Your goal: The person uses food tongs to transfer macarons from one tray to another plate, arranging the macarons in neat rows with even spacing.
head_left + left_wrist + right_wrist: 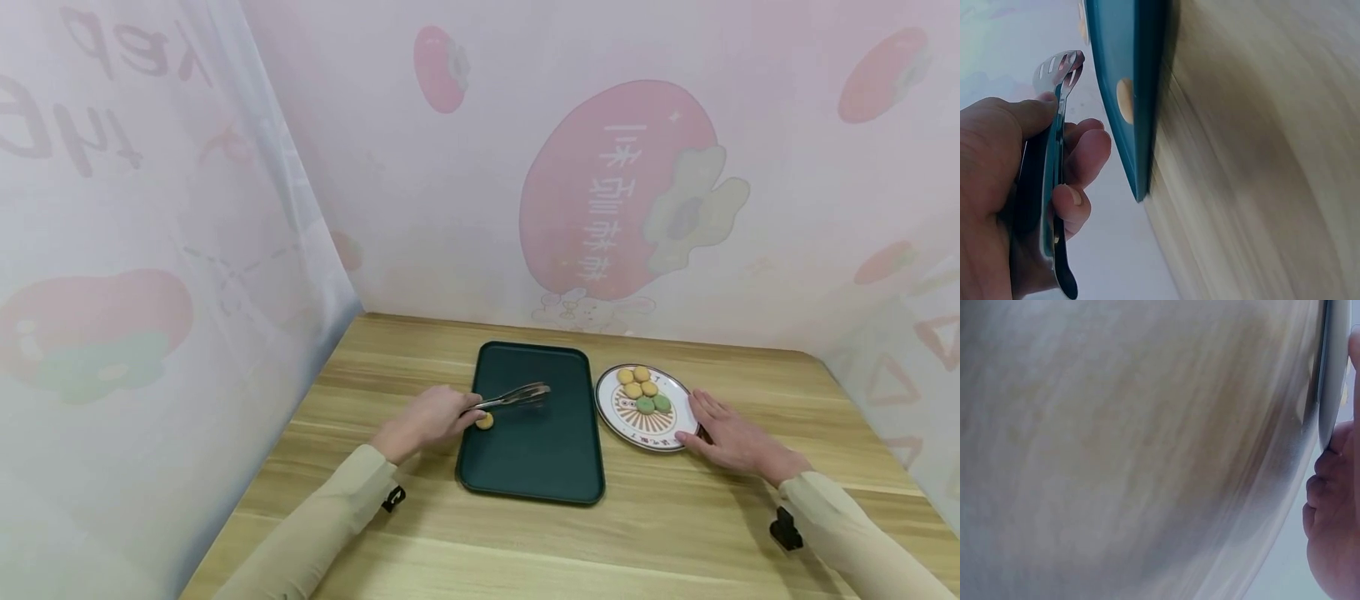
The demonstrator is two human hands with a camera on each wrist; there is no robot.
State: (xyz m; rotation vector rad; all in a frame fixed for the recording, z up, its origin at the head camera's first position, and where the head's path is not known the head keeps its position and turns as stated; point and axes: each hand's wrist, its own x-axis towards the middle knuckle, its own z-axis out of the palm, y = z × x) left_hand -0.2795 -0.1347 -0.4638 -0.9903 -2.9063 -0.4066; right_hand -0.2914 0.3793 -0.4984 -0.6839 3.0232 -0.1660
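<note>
My left hand grips metal tongs over the left side of the dark green tray. In the left wrist view the thumb presses one arm of the tongs and fingers curl round the other; their slotted ends are close together with nothing seen between them. A small round yellow cookie lies on the tray near its left edge, just below my fingers. My right hand holds the right rim of the white plate, thumb on the rim. Several yellow cookies and two green cookies sit on it.
The tray and plate stand side by side on a wood-grain table. A pale curtain with pink fruit prints encloses the table at the back and sides. Each wrist carries a small black mount.
</note>
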